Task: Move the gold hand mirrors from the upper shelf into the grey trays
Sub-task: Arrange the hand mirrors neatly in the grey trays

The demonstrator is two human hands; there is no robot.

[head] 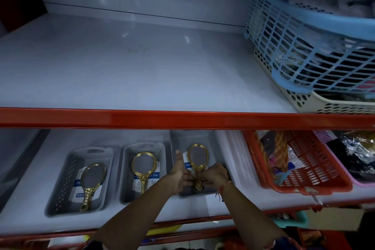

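Three grey trays stand side by side on the lower shelf. The left tray (60, 184) holds a gold hand mirror (92, 182), and the middle tray (126, 168) holds a second gold mirror (144, 168). A third gold mirror (197, 160) is over the right tray (217, 148). My left hand (179, 174) and my right hand (215, 175) both grip its handle, left thumb pointing up. The upper shelf (121, 67) shows no mirrors.
A blue basket (304, 46) sits on a cream basket (316, 103) at the upper shelf's right. A red shelf edge (182, 118) runs across the view. A red basket (300, 168) full of goods stands right of the trays.
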